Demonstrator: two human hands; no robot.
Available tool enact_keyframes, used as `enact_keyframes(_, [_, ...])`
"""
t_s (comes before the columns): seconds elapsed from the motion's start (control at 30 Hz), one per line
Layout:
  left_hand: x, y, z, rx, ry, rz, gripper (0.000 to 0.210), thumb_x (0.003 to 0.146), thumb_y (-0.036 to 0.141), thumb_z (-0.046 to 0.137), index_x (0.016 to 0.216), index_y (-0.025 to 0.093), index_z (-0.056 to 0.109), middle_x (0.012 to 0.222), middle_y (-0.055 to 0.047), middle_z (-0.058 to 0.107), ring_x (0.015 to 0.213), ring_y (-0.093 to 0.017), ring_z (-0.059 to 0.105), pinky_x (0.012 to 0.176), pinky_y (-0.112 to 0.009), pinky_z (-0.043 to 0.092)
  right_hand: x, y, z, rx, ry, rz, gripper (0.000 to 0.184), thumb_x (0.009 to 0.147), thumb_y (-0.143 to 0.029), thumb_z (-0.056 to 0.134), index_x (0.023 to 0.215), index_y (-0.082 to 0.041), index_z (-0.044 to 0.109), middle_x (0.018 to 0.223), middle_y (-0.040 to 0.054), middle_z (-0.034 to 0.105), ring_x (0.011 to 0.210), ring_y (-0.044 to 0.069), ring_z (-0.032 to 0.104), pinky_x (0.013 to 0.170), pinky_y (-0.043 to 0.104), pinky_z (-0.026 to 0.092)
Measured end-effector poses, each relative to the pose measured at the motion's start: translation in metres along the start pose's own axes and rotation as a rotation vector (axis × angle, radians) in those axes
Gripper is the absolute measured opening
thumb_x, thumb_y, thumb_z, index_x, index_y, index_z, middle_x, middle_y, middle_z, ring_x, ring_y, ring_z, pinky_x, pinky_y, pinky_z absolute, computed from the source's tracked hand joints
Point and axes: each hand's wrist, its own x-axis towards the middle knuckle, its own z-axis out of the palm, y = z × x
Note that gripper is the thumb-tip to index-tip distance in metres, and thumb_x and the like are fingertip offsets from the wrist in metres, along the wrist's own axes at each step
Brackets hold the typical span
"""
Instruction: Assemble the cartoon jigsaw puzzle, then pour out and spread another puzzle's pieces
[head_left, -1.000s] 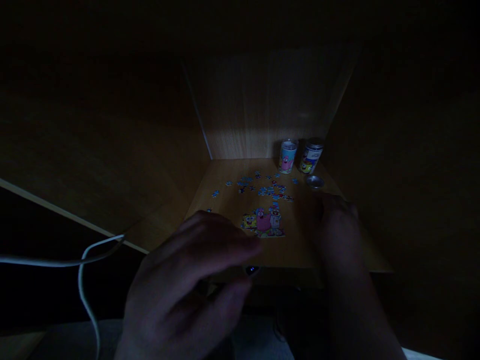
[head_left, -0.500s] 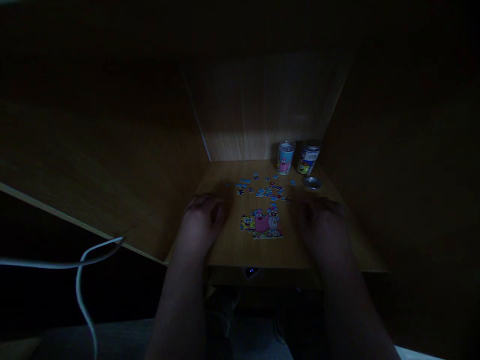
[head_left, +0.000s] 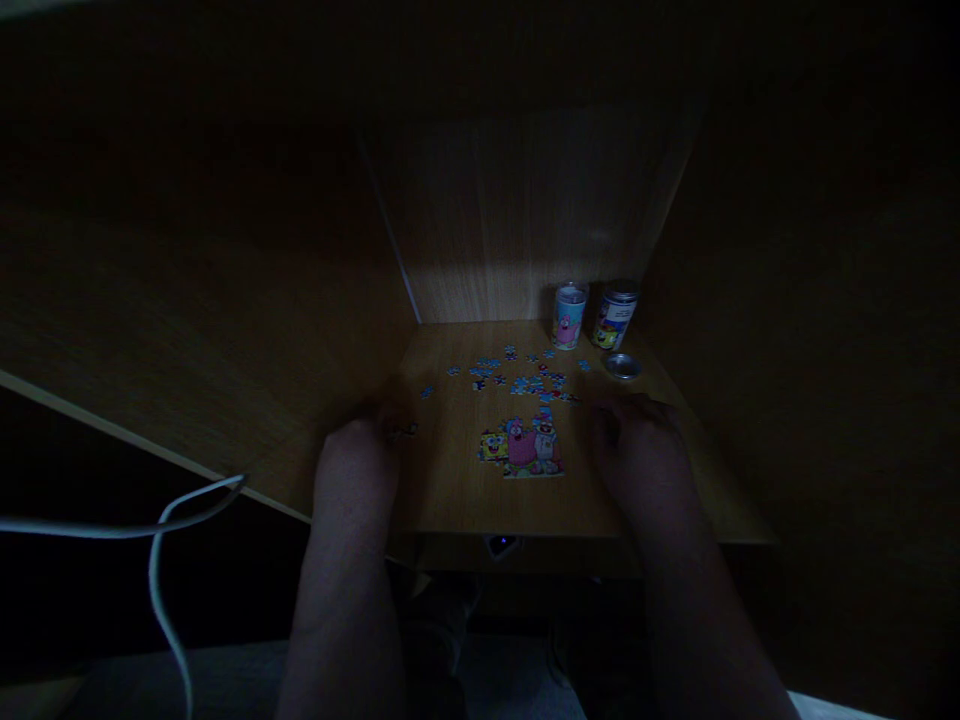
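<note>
My left hand (head_left: pixel 358 455) is over the left side of the wooden table, fingers curled and in deep shadow. At its fingertips is a dark jigsaw piece (head_left: pixel 406 431), which the fingers appear to pinch. A blue jigsaw piece (head_left: pixel 426 392) lies just beyond that hand. My right hand (head_left: pixel 643 445) rests on the right, fingers curled inward; whatever they may hold is hidden. Between my hands lies a partly joined jigsaw puzzle (head_left: pixel 525 447) with a yellow, a pink and a white cartoon figure. Several loose jigsaw pieces (head_left: pixel 536 384) are scattered behind it.
Two cartoon-printed cans, one with a pink figure (head_left: pixel 568 318) and one with a white label (head_left: pixel 616 316), stand at the back right. A round metal lid (head_left: pixel 623 366) lies before them. Wooden panels enclose the table (head_left: pixel 465 505). A white cable (head_left: pixel 161 570) hangs at left.
My left hand has moved left, away from the joined puzzle, uncovering a blue piece and a dark piece at its fingertips. My right hand has stayed nearly in place.
</note>
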Motion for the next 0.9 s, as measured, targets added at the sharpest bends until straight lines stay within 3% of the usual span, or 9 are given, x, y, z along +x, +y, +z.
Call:
enact_keyframes(0.07, [0.001,-0.009,0.006,-0.038,0.052,0.098,0.039,0.082,0.003,0.056,0.095,0.025,0.085,0.073,-0.008,0.081,0.058,-0.029,0.075,0.055,-0.035,0.055,0.001,0.0,-0.001,-0.008,-0.026,0.002,0.031,0.105,-0.027,0.051,0.111,-0.017,0.079,0.113,0.0169,0.078,0.107,0.032,0.066,0.102,0.047,0.049])
enact_keyframes(0.17, [0.002,-0.014,0.011,-0.182,0.054,0.145,0.038,0.085,0.004,0.057,0.096,0.028,0.086,0.08,-0.007,0.084,0.064,-0.03,0.078,0.06,-0.038,0.061,0.001,-0.001,-0.003,-0.026,-0.041,0.001,0.032,0.106,-0.028,0.05,0.11,-0.016,0.08,0.112,0.0173,0.078,0.108,0.032,0.067,0.104,0.047,0.049])
enact_keyframes(0.33, [0.003,-0.001,0.007,-0.41,-0.041,0.205,0.031,0.094,0.012,0.059,0.104,0.026,0.085,0.109,-0.009,0.086,0.095,-0.03,0.083,0.088,-0.043,0.066,0.0,-0.005,-0.004,-0.033,-0.036,-0.016,0.032,0.106,-0.027,0.052,0.11,-0.015,0.081,0.113,0.0171,0.079,0.109,0.031,0.068,0.106,0.046,0.048])
enact_keyframes(0.53, [0.007,0.013,0.007,-0.513,-0.097,0.298,0.022,0.098,0.018,0.063,0.103,0.024,0.083,0.113,-0.01,0.083,0.101,-0.029,0.081,0.095,-0.045,0.065,0.01,-0.015,-0.01,-0.069,-0.137,-0.062,0.03,0.107,-0.027,0.054,0.114,-0.018,0.082,0.115,0.0149,0.079,0.11,0.031,0.069,0.1,0.042,0.05])
enact_keyframes(0.73, [0.011,0.014,0.017,-0.494,-0.085,0.328,0.022,0.099,0.017,0.061,0.1,0.022,0.082,0.115,-0.012,0.082,0.106,-0.03,0.079,0.098,-0.048,0.064,0.063,-0.038,-0.026,-0.122,-0.374,-0.149,0.029,0.108,-0.029,0.054,0.112,-0.021,0.082,0.111,0.0128,0.082,0.098,0.027,0.075,0.081,0.035,0.051])
enact_keyframes(0.9, [0.011,0.015,0.02,-0.482,-0.059,0.347,0.024,0.099,0.016,0.059,0.104,0.021,0.083,0.117,-0.013,0.082,0.107,-0.031,0.079,0.099,-0.049,0.064,0.113,-0.056,-0.002,-0.239,-0.467,-0.164,0.032,0.108,-0.025,0.052,0.118,-0.014,0.081,0.125,0.0215,0.079,0.113,0.031,0.075,0.092,0.038,0.054])
